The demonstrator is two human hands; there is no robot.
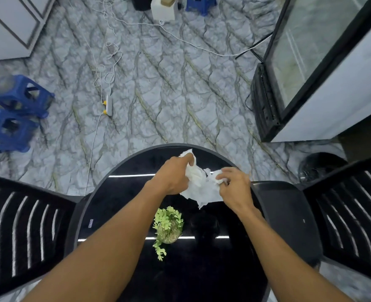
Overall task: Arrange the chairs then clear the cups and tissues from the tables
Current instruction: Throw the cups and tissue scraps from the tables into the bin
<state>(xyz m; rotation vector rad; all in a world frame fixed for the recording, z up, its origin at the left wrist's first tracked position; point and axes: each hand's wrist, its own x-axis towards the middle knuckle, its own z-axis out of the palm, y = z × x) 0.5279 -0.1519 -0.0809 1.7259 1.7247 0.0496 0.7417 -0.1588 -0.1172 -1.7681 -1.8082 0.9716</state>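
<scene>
Tissues (198, 188) gripped by left hand (173, 175) and right hand (234, 186); table label (90, 223) unreadable.

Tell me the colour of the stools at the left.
The stools are blue; head view.

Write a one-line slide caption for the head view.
Left hand and right hand grip crumpled tissues at a round black table, potted plant nearer the person, black chairs on both sides.

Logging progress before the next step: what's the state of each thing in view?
Tissue: crumpled, in both grips.
Left grip: holds tissue.
Right grip: pinches tissue.
Plant: standing on table.
Left chair: drawn up to table.
Right chair: drawn up to table.
Stools: upright on floor.
</scene>
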